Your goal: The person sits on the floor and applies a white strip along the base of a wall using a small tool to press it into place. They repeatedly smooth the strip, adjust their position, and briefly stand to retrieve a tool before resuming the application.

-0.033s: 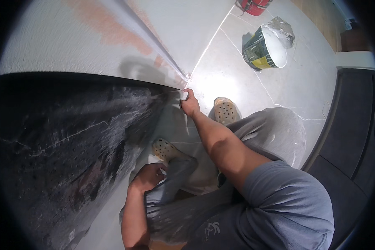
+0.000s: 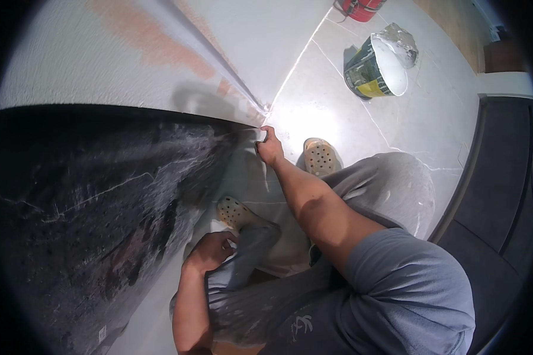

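Note:
My right hand (image 2: 270, 148) reaches to the lower corner of a white wall (image 2: 124, 77), where it meets the pale tiled floor. Its fingers are closed on a small pale flat piece (image 2: 257, 135), pressed near the wall's edge; the kind cannot be made out. By my bent leg, my left hand (image 2: 210, 252) has its fingers curled in; a whitish bit shows at the fingertips, too small to name. Salmon-coloured patches (image 2: 177, 53) show through the wall's white coat beside a corner strip (image 2: 210, 50).
A dark, white-veined, dusty surface (image 2: 100, 201) fills the left side. On the floor ahead stands a green-and-yellow bucket (image 2: 361, 74) of white paste, with a smeared sheet at its rim. Behind it is a red bucket (image 2: 363, 9). Dark panels (image 2: 503, 171) line the right.

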`<control>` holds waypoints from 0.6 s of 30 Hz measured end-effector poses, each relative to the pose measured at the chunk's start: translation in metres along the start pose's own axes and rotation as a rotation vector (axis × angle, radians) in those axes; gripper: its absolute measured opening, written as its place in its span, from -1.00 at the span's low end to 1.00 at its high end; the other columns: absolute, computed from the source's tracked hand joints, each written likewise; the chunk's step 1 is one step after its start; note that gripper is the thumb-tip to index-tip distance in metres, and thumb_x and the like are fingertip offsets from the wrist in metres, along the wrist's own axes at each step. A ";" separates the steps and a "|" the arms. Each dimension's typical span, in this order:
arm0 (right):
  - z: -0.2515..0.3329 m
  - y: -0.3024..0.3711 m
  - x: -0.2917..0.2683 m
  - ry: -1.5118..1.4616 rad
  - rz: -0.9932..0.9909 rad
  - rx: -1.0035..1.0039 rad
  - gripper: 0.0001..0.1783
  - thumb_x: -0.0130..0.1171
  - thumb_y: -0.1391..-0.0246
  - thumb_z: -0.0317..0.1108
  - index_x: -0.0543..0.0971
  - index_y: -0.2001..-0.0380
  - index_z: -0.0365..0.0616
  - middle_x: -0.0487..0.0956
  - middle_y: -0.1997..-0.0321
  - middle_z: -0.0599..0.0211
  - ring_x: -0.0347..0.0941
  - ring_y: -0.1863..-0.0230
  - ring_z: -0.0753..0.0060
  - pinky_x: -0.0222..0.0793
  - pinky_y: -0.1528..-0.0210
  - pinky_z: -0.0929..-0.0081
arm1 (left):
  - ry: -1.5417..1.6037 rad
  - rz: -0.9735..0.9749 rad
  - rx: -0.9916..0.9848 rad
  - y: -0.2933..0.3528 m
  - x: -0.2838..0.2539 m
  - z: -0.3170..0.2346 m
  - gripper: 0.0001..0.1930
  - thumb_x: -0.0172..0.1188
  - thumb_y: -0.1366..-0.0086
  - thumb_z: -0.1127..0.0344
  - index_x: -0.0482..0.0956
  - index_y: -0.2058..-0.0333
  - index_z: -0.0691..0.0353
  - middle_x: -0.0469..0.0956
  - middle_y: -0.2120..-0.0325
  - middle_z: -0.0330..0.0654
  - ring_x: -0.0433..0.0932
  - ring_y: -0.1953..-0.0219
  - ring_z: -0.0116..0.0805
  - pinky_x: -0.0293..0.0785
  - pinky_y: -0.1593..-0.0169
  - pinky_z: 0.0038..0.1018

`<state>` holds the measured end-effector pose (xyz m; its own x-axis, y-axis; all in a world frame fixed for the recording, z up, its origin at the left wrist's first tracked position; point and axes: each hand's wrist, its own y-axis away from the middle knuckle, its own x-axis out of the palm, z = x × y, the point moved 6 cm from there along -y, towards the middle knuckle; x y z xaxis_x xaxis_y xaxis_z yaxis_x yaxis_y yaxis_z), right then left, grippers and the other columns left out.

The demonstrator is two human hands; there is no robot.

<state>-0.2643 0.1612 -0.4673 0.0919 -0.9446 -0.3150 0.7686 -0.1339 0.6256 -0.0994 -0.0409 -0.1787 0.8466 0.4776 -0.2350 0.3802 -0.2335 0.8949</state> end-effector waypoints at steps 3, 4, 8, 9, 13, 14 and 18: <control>0.001 0.007 -0.007 -0.070 -0.119 -0.003 -0.53 0.29 -0.14 -0.37 0.53 -0.14 -0.04 0.69 0.35 0.18 0.67 0.25 0.21 0.54 0.07 0.26 | 0.006 -0.046 0.047 0.000 -0.003 -0.002 -0.70 0.34 -0.21 0.41 0.74 0.06 0.24 0.67 0.44 -0.11 0.65 0.34 -0.25 0.54 0.15 -0.33; 0.001 0.007 -0.012 -0.106 -0.197 0.017 -0.56 0.29 -0.12 -0.37 0.57 -0.10 -0.06 0.70 0.32 0.13 0.68 0.24 0.17 0.55 0.05 0.24 | 0.022 -0.052 0.054 -0.001 -0.004 -0.002 -0.70 0.33 -0.21 0.42 0.74 0.06 0.25 0.67 0.45 -0.11 0.64 0.35 -0.27 0.54 0.16 -0.33; 0.003 -0.002 -0.025 -0.196 -0.436 0.051 -0.67 0.30 -0.08 -0.40 0.68 0.04 -0.16 0.71 0.32 0.09 0.68 0.27 0.14 0.57 0.07 0.22 | 0.044 -0.016 -0.011 -0.008 -0.003 0.004 -0.66 0.33 -0.17 0.46 0.73 0.04 0.27 0.69 0.43 -0.18 0.63 0.34 -0.36 0.53 0.16 -0.36; 0.005 -0.005 -0.025 -0.210 -0.470 0.055 -0.68 0.31 -0.07 -0.41 0.71 0.07 -0.18 0.71 0.34 0.11 0.67 0.31 0.17 0.58 0.10 0.23 | 0.041 0.015 -0.055 -0.008 -0.001 0.008 -0.63 0.34 -0.15 0.48 0.72 0.02 0.27 0.70 0.41 -0.21 0.64 0.32 -0.40 0.54 0.14 -0.37; 0.007 -0.023 -0.007 -0.384 -0.316 0.160 -0.77 0.31 -0.06 -0.43 0.75 0.19 -0.21 0.72 0.39 0.17 0.66 0.35 0.22 0.58 0.13 0.31 | 0.086 0.003 0.003 -0.009 -0.002 0.006 -0.65 0.33 -0.16 0.47 0.72 0.04 0.31 0.67 0.44 -0.18 0.61 0.36 -0.38 0.52 0.18 -0.36; 0.009 -0.024 -0.002 -0.429 -0.279 0.170 -0.79 0.30 -0.06 -0.42 0.75 0.22 -0.21 0.73 0.39 0.19 0.66 0.35 0.24 0.58 0.13 0.34 | 0.090 -0.010 0.013 -0.009 -0.002 0.006 -0.67 0.32 -0.17 0.46 0.72 0.05 0.31 0.65 0.47 -0.16 0.60 0.39 -0.33 0.51 0.19 -0.34; 0.026 -0.016 0.000 -0.220 -0.327 0.077 -0.81 0.28 -0.06 -0.40 0.77 0.28 -0.19 0.73 0.37 0.05 0.69 0.31 0.12 0.58 0.13 0.26 | 0.084 -0.039 0.057 -0.008 -0.003 0.001 -0.68 0.30 -0.18 0.46 0.72 0.07 0.31 0.62 0.51 -0.14 0.58 0.42 -0.30 0.51 0.21 -0.32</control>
<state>-0.2930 0.1554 -0.4590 -0.2943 -0.8889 -0.3511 0.6840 -0.4525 0.5722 -0.1048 -0.0418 -0.1853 0.7977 0.5557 -0.2342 0.4346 -0.2606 0.8621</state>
